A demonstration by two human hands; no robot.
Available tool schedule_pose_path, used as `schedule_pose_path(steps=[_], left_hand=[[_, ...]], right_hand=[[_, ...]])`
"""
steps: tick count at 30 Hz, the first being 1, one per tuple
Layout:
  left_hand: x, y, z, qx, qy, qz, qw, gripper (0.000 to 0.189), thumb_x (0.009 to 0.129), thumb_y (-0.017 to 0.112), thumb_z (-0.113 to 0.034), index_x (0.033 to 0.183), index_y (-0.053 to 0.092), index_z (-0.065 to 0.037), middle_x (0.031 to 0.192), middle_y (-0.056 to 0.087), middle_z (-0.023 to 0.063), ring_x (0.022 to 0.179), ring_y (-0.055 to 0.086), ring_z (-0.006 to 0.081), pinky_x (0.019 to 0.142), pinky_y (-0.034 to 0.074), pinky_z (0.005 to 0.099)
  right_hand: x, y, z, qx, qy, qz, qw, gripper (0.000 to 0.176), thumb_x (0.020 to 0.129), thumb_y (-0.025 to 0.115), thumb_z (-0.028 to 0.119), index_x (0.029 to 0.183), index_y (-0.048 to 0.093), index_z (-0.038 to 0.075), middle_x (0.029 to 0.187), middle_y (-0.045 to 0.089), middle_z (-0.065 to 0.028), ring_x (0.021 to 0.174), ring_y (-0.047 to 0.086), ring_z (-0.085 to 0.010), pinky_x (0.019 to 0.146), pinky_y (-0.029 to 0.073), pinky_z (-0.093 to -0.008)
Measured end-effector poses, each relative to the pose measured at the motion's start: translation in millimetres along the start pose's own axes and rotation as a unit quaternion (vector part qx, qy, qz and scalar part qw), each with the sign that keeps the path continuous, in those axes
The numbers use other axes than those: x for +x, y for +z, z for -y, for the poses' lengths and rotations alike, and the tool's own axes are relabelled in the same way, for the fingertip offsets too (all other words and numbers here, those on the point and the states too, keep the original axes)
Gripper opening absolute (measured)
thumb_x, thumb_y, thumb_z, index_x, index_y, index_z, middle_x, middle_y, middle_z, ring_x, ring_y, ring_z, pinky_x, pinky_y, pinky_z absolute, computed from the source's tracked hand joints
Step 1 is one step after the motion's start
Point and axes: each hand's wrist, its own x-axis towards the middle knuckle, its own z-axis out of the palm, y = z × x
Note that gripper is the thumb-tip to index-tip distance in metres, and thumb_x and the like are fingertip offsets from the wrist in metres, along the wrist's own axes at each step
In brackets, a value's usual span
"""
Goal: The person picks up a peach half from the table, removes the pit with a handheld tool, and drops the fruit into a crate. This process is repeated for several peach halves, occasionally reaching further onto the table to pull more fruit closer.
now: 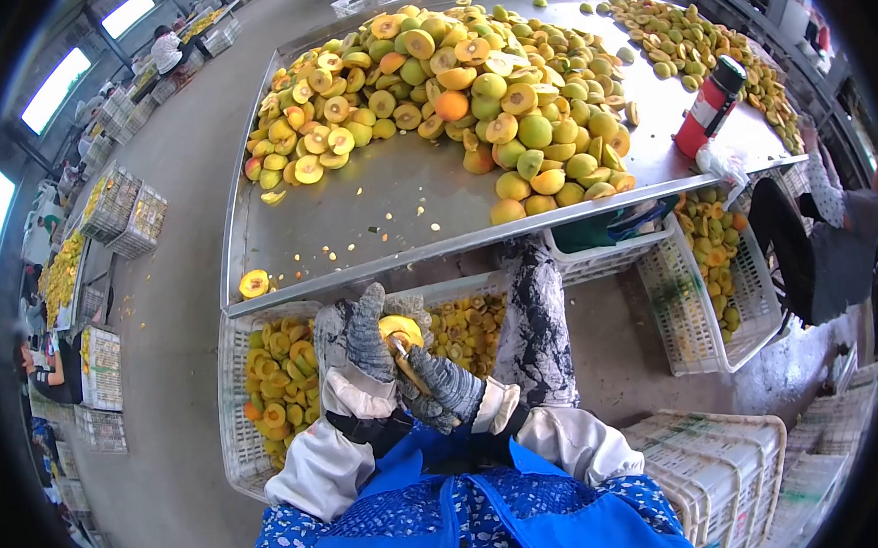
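Observation:
My left hand [363, 341], in a grey knitted glove, is closed around a cut yellow peach half [400, 329] above a crate. My right hand [442, 384], gloved alike, grips a small pitting tool [412, 373] with a brownish handle. The tool's metal end meets the peach half's cut face; its exact tip is hard to make out. Beneath both hands, a white plastic crate [234, 402] holds many peach halves [283, 375]. Ahead, a metal table [364, 207] bears a large heap of halved peaches [448, 78].
One peach half [253, 284] lies near the table's close left corner, with scattered pits about. A red flask [709, 108] stands at the right. Another filled crate [687, 324] and an upturned crate [714, 472] sit on the right. A co-worker's arm [825, 183] shows at the far right.

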Motion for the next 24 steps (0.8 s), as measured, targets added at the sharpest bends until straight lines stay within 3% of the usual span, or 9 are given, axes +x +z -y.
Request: schedule_pose_path(steps=[2, 4, 6, 7, 12, 15, 18, 21, 24], left_hand=[[-2, -14, 26, 0.171, 0.214, -0.039, 0.961, 0.042, 0.077, 0.057, -0.026, 0.108, 0.049, 0.000, 0.100, 0.056, 0.0156, 0.084, 0.056, 0.0252, 0.075, 0.044, 0.0361], [-2, -29, 40, 0.319, 0.337, -0.091, 0.881, 0.045, 0.071, 0.063, -0.027, 0.107, 0.051, -0.001, 0.101, 0.056, 0.0158, 0.092, 0.054, 0.0269, 0.081, 0.041, 0.0412], [-2, -44, 38, 0.418, 0.377, -0.152, 0.813, 0.044, 0.072, 0.061, -0.026, 0.107, 0.052, -0.002, 0.102, 0.056, 0.0164, 0.094, 0.053, 0.0279, 0.082, 0.040, 0.0423], [-5, -56, 35, 0.449, 0.357, -0.173, 0.801, 0.043, 0.073, 0.060, -0.026, 0.108, 0.052, -0.002, 0.102, 0.055, 0.0167, 0.095, 0.052, 0.0284, 0.082, 0.040, 0.0420], [-15, -142, 12, 0.638, 0.173, -0.235, 0.712, 0.038, 0.079, 0.054, -0.025, 0.111, 0.051, -0.004, 0.104, 0.055, 0.0179, 0.098, 0.051, 0.0311, 0.084, 0.040, 0.0406], [-24, -174, -8, 0.760, 0.058, -0.232, 0.604, 0.036, 0.082, 0.050, -0.024, 0.113, 0.051, -0.006, 0.104, 0.054, 0.0187, 0.099, 0.050, 0.0327, 0.086, 0.039, 0.0398], [-36, -145, -31, 0.832, 0.138, -0.310, 0.438, 0.037, 0.081, 0.054, -0.024, 0.113, 0.050, -0.006, 0.104, 0.054, 0.0193, 0.097, 0.051, 0.0329, 0.085, 0.040, 0.0387], [-47, -34, -72, 0.441, 0.165, -0.130, 0.873, 0.046, 0.073, 0.065, -0.032, 0.108, 0.052, -0.005, 0.100, 0.055, 0.0180, 0.094, 0.053, 0.0325, 0.082, 0.042, 0.0380], [-59, 33, -102, 0.592, 0.285, 0.147, 0.739, 0.034, 0.075, 0.062, -0.010, 0.108, 0.054, -0.005, 0.107, 0.054, 0.0132, 0.097, 0.053, 0.0257, 0.087, 0.040, 0.0360]], right_hand=[[7, -7, -6, -0.016, 0.006, -0.011, 1.000, 0.037, 0.087, 0.044, 0.045, 0.092, 0.055, 0.011, 0.056, 0.050, 0.0016, 0.039, 0.044, -0.0099, 0.033, 0.032, -0.0211], [25, -31, -33, -0.318, -0.241, -0.029, 0.917, 0.032, 0.087, 0.046, 0.025, 0.113, 0.047, 0.007, 0.066, 0.054, -0.0048, 0.049, 0.052, -0.0185, 0.042, 0.041, -0.0293], [29, -47, -32, -0.674, -0.450, 0.001, 0.585, 0.040, 0.084, 0.048, 0.014, 0.122, 0.040, 0.006, 0.071, 0.055, -0.0089, 0.052, 0.054, -0.0238, 0.047, 0.043, -0.0338], [22, -42, -24, -0.640, -0.236, 0.044, 0.730, 0.051, 0.076, 0.050, 0.006, 0.125, 0.036, 0.004, 0.075, 0.055, -0.0133, 0.054, 0.055, -0.0279, 0.048, 0.043, -0.0356], [15, -51, -22, -0.628, -0.220, 0.081, 0.742, 0.039, 0.082, 0.048, 0.016, 0.118, 0.044, 0.003, 0.081, 0.059, -0.0137, 0.054, 0.056, -0.0253, 0.047, 0.043, -0.0330], [19, -52, -2, -0.721, 0.074, -0.129, 0.676, 0.051, 0.088, 0.037, 0.046, 0.078, 0.064, 0.004, 0.064, 0.059, -0.0161, 0.059, 0.059, -0.0298, 0.053, 0.045, -0.0377], [23, -59, -8, -0.756, 0.148, -0.081, 0.633, 0.060, 0.085, 0.032, 0.054, 0.101, 0.056, 0.001, 0.088, 0.063, -0.0116, 0.071, 0.062, -0.0196, 0.073, 0.048, -0.0298], [30, -66, -14, -0.721, 0.123, -0.129, 0.669, 0.066, 0.084, 0.029, 0.060, 0.077, 0.063, 0.003, 0.065, 0.061, -0.0156, 0.063, 0.061, -0.0301, 0.061, 0.047, -0.0360], [29, -64, -18, -0.692, 0.156, -0.167, 0.685, 0.062, 0.083, 0.034, 0.058, 0.088, 0.062, 0.004, 0.068, 0.062, -0.0186, 0.064, 0.062, -0.0259, 0.062, 0.047, -0.0366]])
